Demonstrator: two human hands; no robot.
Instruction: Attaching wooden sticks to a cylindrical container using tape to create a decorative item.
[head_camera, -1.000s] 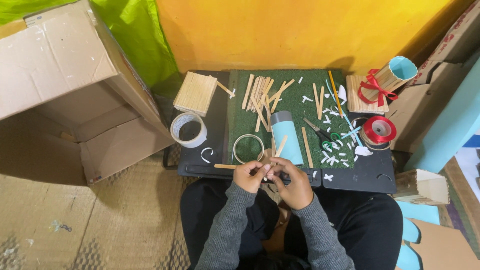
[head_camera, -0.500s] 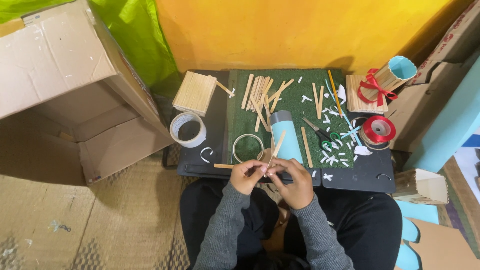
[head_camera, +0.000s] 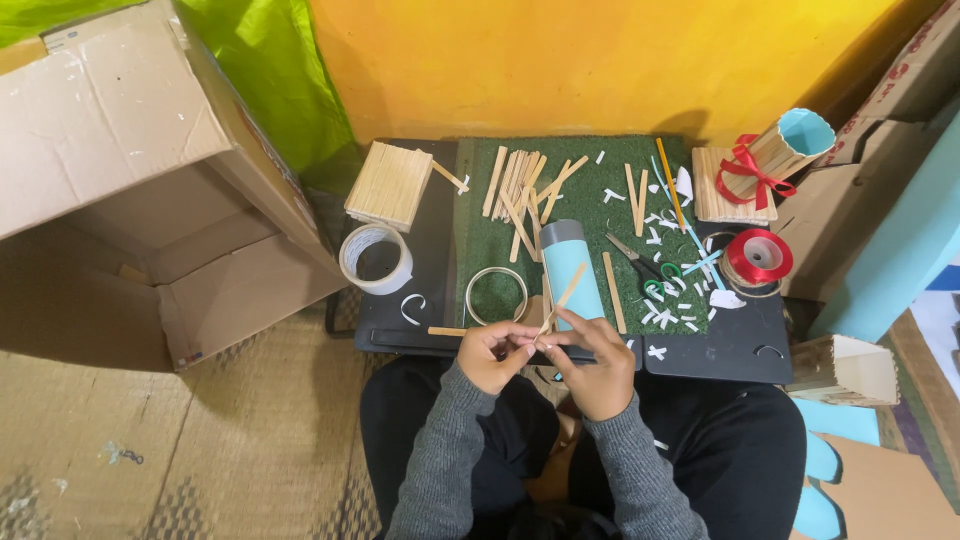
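Observation:
A thin wooden craft stick (head_camera: 563, 297) slants up and to the right from between my two hands, over the near edge of the low black table (head_camera: 720, 345). My left hand (head_camera: 497, 355) pinches its lower end. My right hand (head_camera: 595, 362) holds the same stick just beside it, fingers curled. Behind the stick lies a light blue tube with a grey cap (head_camera: 571, 272) on a green grass mat (head_camera: 590, 200). A loose heap of wooden sticks (head_camera: 522, 188) lies further back on the mat.
An open cardboard box (head_camera: 130, 190) stands at the left. On the table are a tape roll (head_camera: 376, 259), a thin ring (head_camera: 497, 295), scissors (head_camera: 640, 262), a red ribbon spool (head_camera: 758, 256), a stick panel (head_camera: 388, 185) and a stick-covered cup with red bow (head_camera: 775, 155). Paper scraps are scattered.
The hands have lifted slightly and drawn together on the stick, which now points up to the right. A dark tool seen in the right hand earlier is no longer visible.

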